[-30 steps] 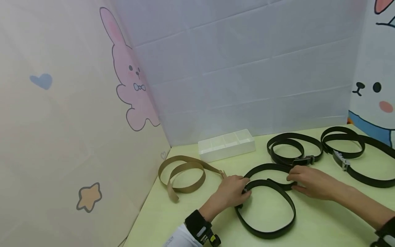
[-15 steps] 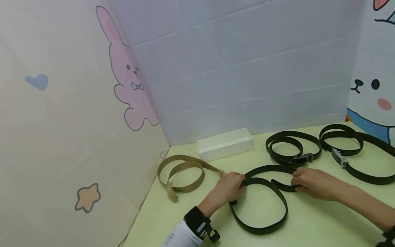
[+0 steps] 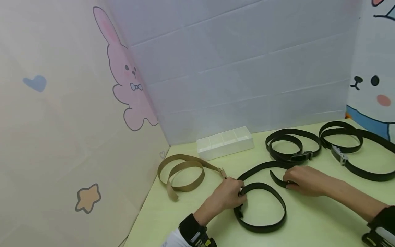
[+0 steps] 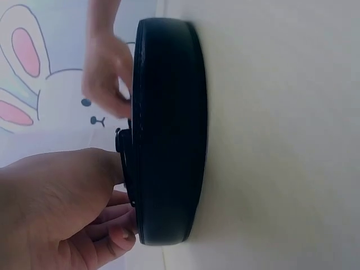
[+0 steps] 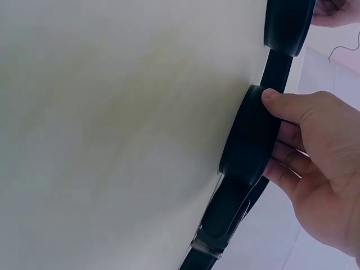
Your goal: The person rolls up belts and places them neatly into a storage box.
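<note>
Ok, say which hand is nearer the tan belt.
Left. The left hand is close to the tan belt; the right hand is farther right, holding a black belt.

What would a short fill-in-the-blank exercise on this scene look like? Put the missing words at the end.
1. The belt in the left hand is coloured ____.
2. The tan belt lies farther from the right hand than from the ____ hand.
3. The divided tray is coloured ____.

Missing words: black; left; white.
</note>
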Demonstrator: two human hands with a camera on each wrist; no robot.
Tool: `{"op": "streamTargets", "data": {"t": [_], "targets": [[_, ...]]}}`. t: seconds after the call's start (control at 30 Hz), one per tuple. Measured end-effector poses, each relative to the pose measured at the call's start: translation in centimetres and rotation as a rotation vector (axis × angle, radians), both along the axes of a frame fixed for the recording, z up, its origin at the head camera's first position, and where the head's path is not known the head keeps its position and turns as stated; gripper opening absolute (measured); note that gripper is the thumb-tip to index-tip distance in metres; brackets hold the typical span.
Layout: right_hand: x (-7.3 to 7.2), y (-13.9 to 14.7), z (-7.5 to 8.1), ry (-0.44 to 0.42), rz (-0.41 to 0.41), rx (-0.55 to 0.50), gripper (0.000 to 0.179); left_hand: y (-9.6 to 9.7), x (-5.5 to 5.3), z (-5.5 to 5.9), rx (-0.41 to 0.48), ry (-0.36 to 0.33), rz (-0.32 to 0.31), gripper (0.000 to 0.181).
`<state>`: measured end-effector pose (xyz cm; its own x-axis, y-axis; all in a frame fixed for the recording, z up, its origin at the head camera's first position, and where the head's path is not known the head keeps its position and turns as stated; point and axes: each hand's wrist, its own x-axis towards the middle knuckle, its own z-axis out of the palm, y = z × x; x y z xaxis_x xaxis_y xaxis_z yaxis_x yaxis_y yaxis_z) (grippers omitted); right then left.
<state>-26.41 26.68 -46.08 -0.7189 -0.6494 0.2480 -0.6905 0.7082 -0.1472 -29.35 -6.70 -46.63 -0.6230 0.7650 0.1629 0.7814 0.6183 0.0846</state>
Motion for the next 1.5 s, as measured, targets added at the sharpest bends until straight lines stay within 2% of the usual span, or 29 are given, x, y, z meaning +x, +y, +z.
{"op": "streamTargets", "data": {"t": [0.1,0.3,0.43,0.5,0.6,0.7,0.77,0.9,1.0,1.07,1.13,1.23,1.37,1.5], "targets": [[-1.0,-0.9,0.4,-0.020,0.017,-0.011,0.039,0.5,1.1,0.1,0.017,-0.002,-0.011,0.017],[-2.8,-2.7,1.2,-0.068,0.078,-0.033,0.034,2.2,2.7,0.2,0.011,0.053,-0.073,0.031],[-3.8,-3.7,1.2,-0.064,0.094,-0.026,0.032,3.4,3.4,0.2,0.000,0.047,-0.130,0.039],[-4.1,-3.9,1.0,-0.059,0.094,-0.028,0.032,3.7,3.3,0.3,-0.004,0.027,-0.160,0.041],[-4.3,-3.9,0.8,-0.060,0.094,-0.035,0.028,3.8,2.5,0.6,-0.006,-0.018,-0.214,0.033],[-4.0,-3.4,0.8,-0.054,0.090,-0.052,0.013,3.6,0.6,1.0,0.013,-0.046,-0.251,0.025],[-3.6,-2.9,0.9,-0.031,0.084,-0.064,0.005,3.5,-0.9,0.9,0.021,-0.025,-0.243,0.026],[-2.3,-2.2,1.5,0.037,0.073,-0.087,0.008,3.9,-3.4,0.4,0.002,0.057,-0.200,0.036],[-1.2,-2.1,2.0,0.061,0.116,-0.125,0.011,4.9,-4.5,-0.1,-0.045,0.079,-0.211,0.039],[-0.5,-2.3,2.3,0.048,0.188,-0.157,0.015,5.8,-5.0,-0.4,-0.064,0.073,-0.244,0.038],[0.3,-2.6,2.5,-0.018,0.262,-0.179,0.019,6.6,-5.2,-0.7,-0.081,0.065,-0.265,0.037],[1.9,-3.2,2.5,-0.166,0.345,-0.193,0.015,7.5,-5.3,-0.9,-0.091,0.063,-0.299,0.032],[3.9,-3.7,2.3,-0.350,0.398,-0.190,0.008,7.5,-5.0,-0.8,-0.109,0.097,-0.318,0.025],[5.2,-3.9,2.0,-0.529,0.388,-0.157,0.006,6.6,-5.0,-0.7,-0.122,0.141,-0.312,0.022]]}}
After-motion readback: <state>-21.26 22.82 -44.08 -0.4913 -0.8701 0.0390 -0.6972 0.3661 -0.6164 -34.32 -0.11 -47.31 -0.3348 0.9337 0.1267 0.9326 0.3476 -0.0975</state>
